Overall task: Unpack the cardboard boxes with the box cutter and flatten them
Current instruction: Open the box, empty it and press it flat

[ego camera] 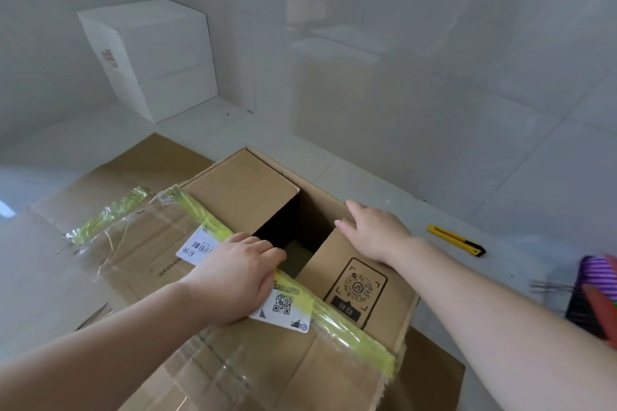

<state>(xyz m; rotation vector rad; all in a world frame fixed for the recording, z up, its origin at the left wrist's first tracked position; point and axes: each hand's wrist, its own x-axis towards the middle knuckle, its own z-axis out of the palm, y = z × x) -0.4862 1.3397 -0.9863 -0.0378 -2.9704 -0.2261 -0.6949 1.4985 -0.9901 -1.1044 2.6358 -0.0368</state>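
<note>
One brown cardboard box (233, 197) stood on the floor (467, 177) in the near middle, its top partly open. The near-right inner flap (360, 277) bore a printed black frame holding a round code with "JS" at its centre and a dark bar of characters below, too small to read. A white shipping label (283, 305) with a QR code and a barcode lay on the left outer flap (160, 253), crossed by yellow-green tape (350, 320) and clear film. Inside, only a dark gap showed, with a pale patch at the bottom; its contents could not be told.

The left hand (240, 274) rested on the left flap's taped edge, fingers (267, 248) curled over that edge into the opening. The right hand (374, 230) lay flat on the right inner flap, fingers (354, 213) straight and spread, holding nothing.

One yellow box cutter (455, 240) with a black end lay on the floor, to the right of the box and apart from it. Flattened cardboard (140, 160) lay under and to the far left of the box. Two white boxes (150, 57) were stacked in the far-left corner, the upper one carrying a small unreadable sticker. A purple striped object (597, 274) sat at the right edge.
</note>
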